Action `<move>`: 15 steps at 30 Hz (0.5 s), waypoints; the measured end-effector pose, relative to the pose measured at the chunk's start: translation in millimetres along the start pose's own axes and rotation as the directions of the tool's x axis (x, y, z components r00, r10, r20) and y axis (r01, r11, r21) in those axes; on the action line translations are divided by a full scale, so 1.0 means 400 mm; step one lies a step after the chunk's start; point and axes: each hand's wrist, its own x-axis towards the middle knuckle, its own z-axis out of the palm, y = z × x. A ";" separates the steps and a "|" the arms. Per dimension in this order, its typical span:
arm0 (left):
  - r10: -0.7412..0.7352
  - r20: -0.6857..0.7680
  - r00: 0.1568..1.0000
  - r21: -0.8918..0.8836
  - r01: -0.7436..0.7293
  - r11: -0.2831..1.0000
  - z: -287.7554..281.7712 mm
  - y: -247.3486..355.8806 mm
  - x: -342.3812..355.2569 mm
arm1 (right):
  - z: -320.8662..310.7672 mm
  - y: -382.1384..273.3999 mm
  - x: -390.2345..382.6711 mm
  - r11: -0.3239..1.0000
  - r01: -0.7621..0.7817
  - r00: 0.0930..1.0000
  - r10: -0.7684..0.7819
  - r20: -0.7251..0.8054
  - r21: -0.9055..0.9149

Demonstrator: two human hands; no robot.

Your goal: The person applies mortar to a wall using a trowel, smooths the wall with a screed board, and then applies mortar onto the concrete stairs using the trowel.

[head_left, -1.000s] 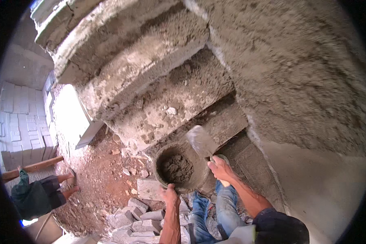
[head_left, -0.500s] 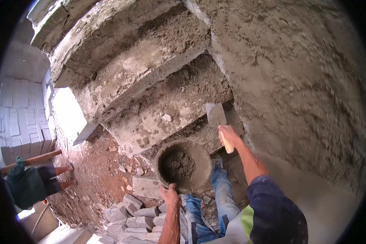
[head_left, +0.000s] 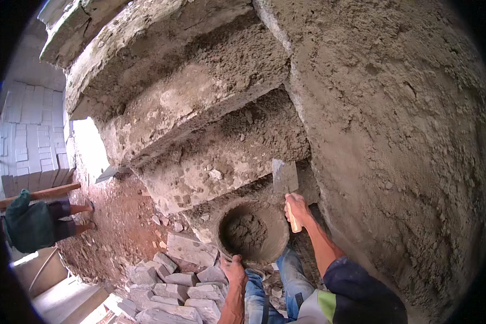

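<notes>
My left hand (head_left: 234, 270) grips the near rim of a round, mortar-smeared tub (head_left: 278, 237). Lumpy grey-brown mortar (head_left: 245, 232) lies inside it. In my right hand (head_left: 300, 209) is a trowel, its pale wooden handle (head_left: 294, 218) wrapped by my fingers. The flat, grey-coated trowel blade (head_left: 284, 176) points away from me, over the low step and beside the wall's inner corner. Whether the blade touches the step I cannot tell. Rough concrete steps (head_left: 200, 154) rise beyond the tub.
A rough mortar-covered wall (head_left: 383, 135) rises on the right. Several stone blocks (head_left: 183, 291) are piled at the lower left, beside a flat slab (head_left: 191, 249). Further left, another person (head_left: 35, 224) stands near a wooden beam (head_left: 43, 194). Stacked pale blocks (head_left: 32, 135) stand behind.
The view has shifted, so the steps sit lower in the picture. My left hand and the tub appear nearer the steps and the trowel blade. Both grips stay the same.
</notes>
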 end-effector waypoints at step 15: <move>0.064 -0.071 0.995 -0.046 -0.068 0.997 0.172 0.046 0.067 | -0.032 -0.096 0.059 0.984 -0.058 0.995 0.043 -0.090 -0.171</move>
